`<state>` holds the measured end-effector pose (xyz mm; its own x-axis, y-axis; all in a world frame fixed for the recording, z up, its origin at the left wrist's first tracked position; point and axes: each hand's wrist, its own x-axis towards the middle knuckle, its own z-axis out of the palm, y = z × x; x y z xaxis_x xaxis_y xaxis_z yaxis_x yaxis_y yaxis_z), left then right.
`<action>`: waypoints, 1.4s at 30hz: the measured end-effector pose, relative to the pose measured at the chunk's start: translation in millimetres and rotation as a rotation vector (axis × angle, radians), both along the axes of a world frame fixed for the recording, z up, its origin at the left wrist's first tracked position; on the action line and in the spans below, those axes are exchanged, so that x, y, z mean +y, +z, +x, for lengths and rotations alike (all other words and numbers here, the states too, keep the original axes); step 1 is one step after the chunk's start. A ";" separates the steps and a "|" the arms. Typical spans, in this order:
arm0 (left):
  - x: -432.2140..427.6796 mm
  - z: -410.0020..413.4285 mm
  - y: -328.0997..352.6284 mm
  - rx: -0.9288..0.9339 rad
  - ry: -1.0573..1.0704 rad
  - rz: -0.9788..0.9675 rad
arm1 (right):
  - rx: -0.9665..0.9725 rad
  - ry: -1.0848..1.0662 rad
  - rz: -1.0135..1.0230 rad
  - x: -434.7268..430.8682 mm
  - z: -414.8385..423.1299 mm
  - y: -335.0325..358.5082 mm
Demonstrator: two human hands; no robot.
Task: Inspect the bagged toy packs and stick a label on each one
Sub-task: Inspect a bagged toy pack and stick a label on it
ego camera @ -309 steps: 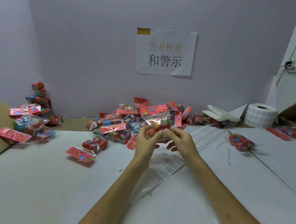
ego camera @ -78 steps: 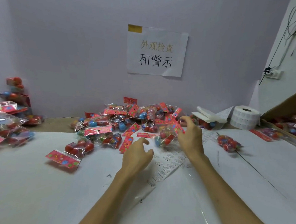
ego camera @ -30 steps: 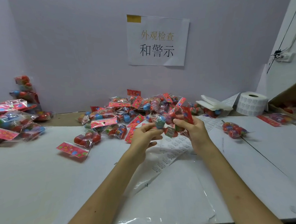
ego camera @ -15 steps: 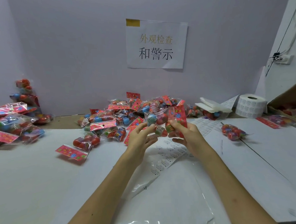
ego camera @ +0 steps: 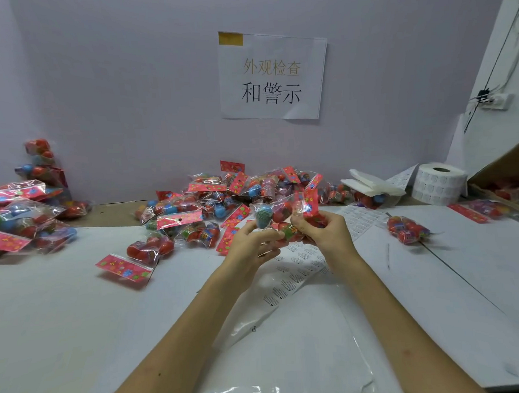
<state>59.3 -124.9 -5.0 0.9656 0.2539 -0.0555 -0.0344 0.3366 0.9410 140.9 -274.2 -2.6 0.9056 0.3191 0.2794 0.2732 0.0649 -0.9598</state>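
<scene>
Holding one bagged toy pack (ego camera: pixel 276 216) clear of the table (ego camera: pixel 78 311), both hands are closed on it in the head view. The left hand (ego camera: pixel 252 246) pinches its lower edge, and the right hand (ego camera: pixel 325 233) grips the end near the red header card (ego camera: pixel 311 201). The pack hangs above the label sheet (ego camera: pixel 297 262), in front of the pile (ego camera: pixel 219 195). It is judged light, soft and slippery-filmed, with loose toys inside. The stiffer card end offers the surest hold.

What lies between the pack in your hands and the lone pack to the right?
In the head view, a flat sheet of small printed labels; otherwise bare white table.
</scene>
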 end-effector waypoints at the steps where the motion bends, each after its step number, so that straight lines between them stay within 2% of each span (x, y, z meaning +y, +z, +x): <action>1: 0.2 0.1 0.0 0.002 -0.001 -0.016 | 0.019 0.010 0.000 0.3 -0.3 -0.1; 4: 3.2 -0.6 0.9 -0.001 -0.005 -0.084 | 0.100 0.106 -0.012 -0.1 -2.4 2.1; 8: 8.4 -3.7 2.1 -0.006 -0.054 -0.137 | 0.070 0.105 -0.002 -0.4 -3.3 3.8; 16: 6.5 -5.2 4.7 -0.010 -0.118 -0.042 | 0.063 0.052 0.056 -3.2 1.9 3.7; 20: 6.8 -0.9 2.1 0.010 0.089 0.086 | 0.071 0.072 0.041 -0.4 3.9 0.2; 24: 14.4 2.2 1.6 0.009 0.317 -0.003 | 0.200 0.189 0.015 3.9 5.6 -2.7; 27: 22.9 4.7 -1.4 0.028 0.496 -0.020 | 0.025 0.119 -0.305 2.7 7.6 -9.6; 30: 29.2 5.6 -7.1 0.053 0.581 0.142 | -0.180 0.107 -0.727 1.9 4.1 -20.7; 32: 30.3 6.6 -11.0 0.097 0.587 0.336 | -0.217 0.125 -0.860 2.6 1.0 -25.5; 36: 28.9 7.2 -16.7 0.250 0.535 0.741 | -0.244 0.104 -0.923 5.1 0.4 -24.6; 38: 27.2 7.8 -18.0 0.307 0.544 0.851 | -0.235 0.102 -0.925 5.8 1.0 -22.7; 40: 23.5 6.9 -14.3 0.285 0.632 0.961 | -0.227 0.096 -0.912 4.6 2.1 -22.6; 42: 19.0 4.6 -9.5 0.169 0.766 1.070 | -0.223 0.089 -0.897 3.6 2.6 -23.3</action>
